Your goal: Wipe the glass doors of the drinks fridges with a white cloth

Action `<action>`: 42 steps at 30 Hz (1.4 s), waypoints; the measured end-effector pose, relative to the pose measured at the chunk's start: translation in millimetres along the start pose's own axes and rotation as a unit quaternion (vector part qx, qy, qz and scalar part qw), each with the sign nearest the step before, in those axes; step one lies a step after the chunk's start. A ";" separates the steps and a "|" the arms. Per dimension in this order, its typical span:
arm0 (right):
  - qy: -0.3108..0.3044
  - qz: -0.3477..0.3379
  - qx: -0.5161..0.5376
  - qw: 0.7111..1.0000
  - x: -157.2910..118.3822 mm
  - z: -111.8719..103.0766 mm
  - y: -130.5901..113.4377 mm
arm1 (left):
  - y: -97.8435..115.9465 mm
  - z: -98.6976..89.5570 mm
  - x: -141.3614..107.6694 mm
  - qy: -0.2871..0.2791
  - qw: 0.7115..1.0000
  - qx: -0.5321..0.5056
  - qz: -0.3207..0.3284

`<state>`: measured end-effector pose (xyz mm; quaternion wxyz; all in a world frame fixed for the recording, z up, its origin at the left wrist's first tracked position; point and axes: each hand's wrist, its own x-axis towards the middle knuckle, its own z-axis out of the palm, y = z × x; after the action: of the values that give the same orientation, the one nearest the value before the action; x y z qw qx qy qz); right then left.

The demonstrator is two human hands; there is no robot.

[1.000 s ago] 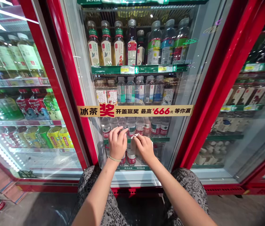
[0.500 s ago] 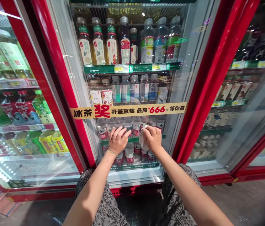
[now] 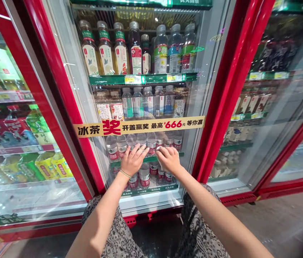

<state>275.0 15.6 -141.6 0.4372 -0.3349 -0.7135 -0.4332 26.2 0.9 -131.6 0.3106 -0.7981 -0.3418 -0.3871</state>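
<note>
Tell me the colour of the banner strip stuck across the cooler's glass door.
Yellow banner strip with black and red characters, clearest in the head view.

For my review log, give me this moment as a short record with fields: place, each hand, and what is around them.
place: red-framed glass door of a drinks cooler
left hand: flat on the glass, fingers spread
right hand: presses a white cloth on the glass
behind the glass: water bottles on green shelves
banner: yellow strip across the door, above the hands
</note>
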 end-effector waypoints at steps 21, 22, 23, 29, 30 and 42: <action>-0.012 0.077 -0.024 0.997 -5.8 -1.8 5.3 | 2.0 -2.4 1.8 0.014 0.996 0.063 0.065; 0.004 0.107 -0.034 0.994 -5.3 -1.7 4.8 | 2.3 -2.4 2.1 0.025 0.994 0.072 0.073; 0.013 0.121 -0.042 0.992 -5.1 -1.8 3.8 | 2.8 -2.3 2.3 0.035 0.993 0.082 0.080; -0.020 0.007 -0.023 1.000 -5.5 -2.6 -4.7 | 5.0 -1.5 4.0 0.072 0.987 0.111 0.092; -0.011 0.038 -0.032 0.999 -4.9 -2.8 -4.9 | 4.9 -1.6 4.1 0.071 0.987 0.113 0.094; 0.004 0.137 -0.050 0.989 12.3 -11.6 -7.8 | 6.0 -2.2 4.4 0.076 0.986 0.116 0.095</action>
<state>267.3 3.1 -130.0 0.4779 -0.4491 -0.6364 -0.4061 32.1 -2.8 -128.2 0.4614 -0.7536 -0.2826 -0.3734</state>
